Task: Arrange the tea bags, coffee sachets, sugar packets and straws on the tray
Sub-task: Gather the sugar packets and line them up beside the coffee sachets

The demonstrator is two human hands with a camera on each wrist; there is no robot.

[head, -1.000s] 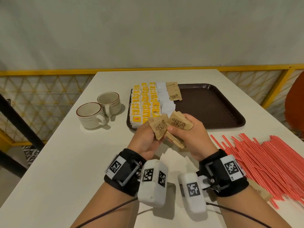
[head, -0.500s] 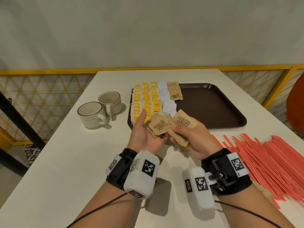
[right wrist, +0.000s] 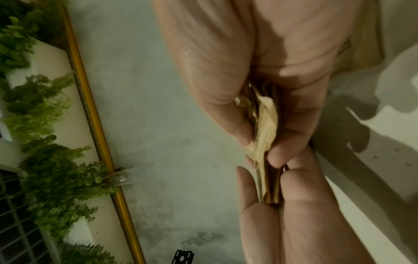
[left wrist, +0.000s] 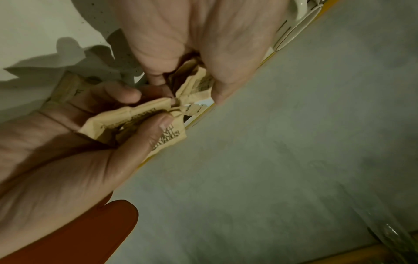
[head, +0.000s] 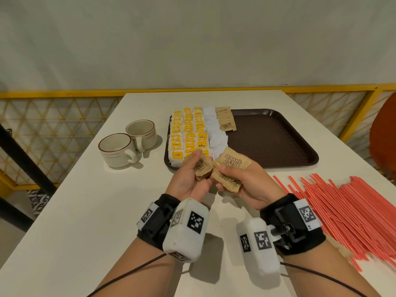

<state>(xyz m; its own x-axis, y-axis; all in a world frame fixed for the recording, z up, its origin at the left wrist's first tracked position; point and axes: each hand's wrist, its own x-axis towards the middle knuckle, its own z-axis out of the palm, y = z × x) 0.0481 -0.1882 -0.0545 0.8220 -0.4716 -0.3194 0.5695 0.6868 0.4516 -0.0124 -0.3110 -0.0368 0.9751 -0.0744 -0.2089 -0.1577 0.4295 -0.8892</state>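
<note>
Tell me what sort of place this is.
Probably a café or hotel drinks station: a brown tray lined with tea bags and sugar packets, two cups beside it, and a heap of red straws.

We count two cups (head: 128, 144), one tray (head: 278, 138), three columns of yellow tea bags (head: 188, 133); the straws (head: 353, 211) are too many to count.
</note>
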